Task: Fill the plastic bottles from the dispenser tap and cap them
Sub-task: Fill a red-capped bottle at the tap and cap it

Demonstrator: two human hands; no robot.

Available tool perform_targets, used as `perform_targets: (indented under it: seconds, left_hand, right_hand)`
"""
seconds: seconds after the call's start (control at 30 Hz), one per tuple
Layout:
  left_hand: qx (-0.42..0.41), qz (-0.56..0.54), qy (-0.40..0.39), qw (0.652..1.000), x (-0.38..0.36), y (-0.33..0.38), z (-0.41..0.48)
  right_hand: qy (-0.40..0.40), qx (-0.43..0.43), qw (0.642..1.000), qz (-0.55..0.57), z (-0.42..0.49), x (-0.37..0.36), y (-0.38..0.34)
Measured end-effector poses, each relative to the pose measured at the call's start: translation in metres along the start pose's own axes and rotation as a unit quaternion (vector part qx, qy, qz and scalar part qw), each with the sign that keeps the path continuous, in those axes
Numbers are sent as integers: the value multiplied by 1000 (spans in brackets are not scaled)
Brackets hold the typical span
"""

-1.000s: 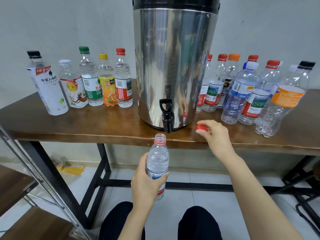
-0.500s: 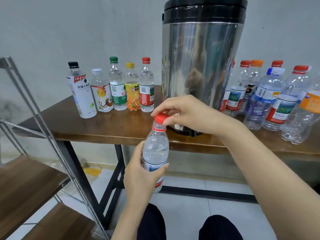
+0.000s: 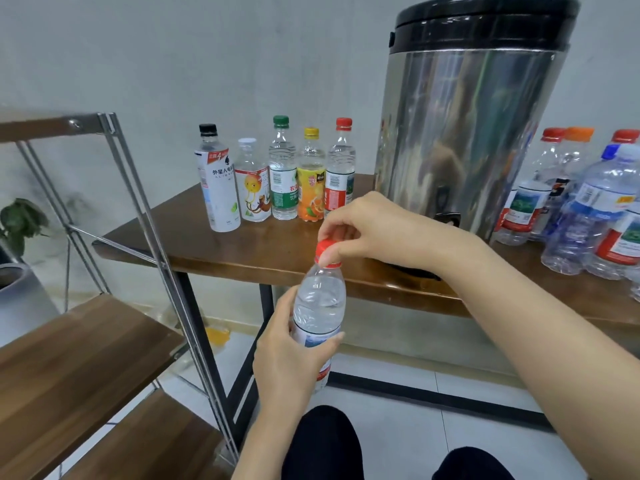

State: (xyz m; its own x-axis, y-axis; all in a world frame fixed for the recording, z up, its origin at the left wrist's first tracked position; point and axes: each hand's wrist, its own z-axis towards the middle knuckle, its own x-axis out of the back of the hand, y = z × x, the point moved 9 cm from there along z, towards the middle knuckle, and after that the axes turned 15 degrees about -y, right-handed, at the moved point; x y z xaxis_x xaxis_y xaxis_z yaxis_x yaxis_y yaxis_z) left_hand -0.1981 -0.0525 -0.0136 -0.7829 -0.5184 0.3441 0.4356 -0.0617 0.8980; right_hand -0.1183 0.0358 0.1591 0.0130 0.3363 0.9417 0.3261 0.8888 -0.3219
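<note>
My left hand (image 3: 289,355) grips a clear water-filled bottle (image 3: 320,306) round its middle, upright, in front of the table edge. On its neck sits a red cap (image 3: 325,249), which my right hand (image 3: 374,226) pinches from above with thumb and fingers. Behind stands the steel dispenser (image 3: 464,126) with a black lid; my right forearm hides most of its black tap (image 3: 448,218).
Several capped bottles (image 3: 280,174) stand in a row on the brown table (image 3: 207,240) left of the dispenser. More bottles (image 3: 588,202) crowd its right side. A metal-framed wooden shelf (image 3: 86,344) stands close at left, with a potted plant (image 3: 20,220) behind it.
My right hand took the red cap from the table and set it on the bottle's neck, where it now pinches it. The view swung left and the bottle rose slightly.
</note>
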Motion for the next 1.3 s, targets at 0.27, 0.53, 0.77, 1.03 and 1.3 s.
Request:
perform_targets:
  seconds: [0.27,0.53,0.77,1.03,1.3]
  left_hand:
    - [9,-16,11,1000,12,-9,1]
    - [-6,-74,42,996,39,9,26]
    - [-67,-18,148,986,100,54,127]
    - [-44,33,137,989,96,17,227]
    - [-26,95,169,981,86,3,249]
  right_hand:
    - [-28,29,999,10,12,-4,-8]
    - [203,59,971,113,22,4,21]
    - [246,-147,957,55,73,-57,105]
    - [165,-217,958,-88,106,-96,121]
    - [256,-206,931,-160,105,-92,112]
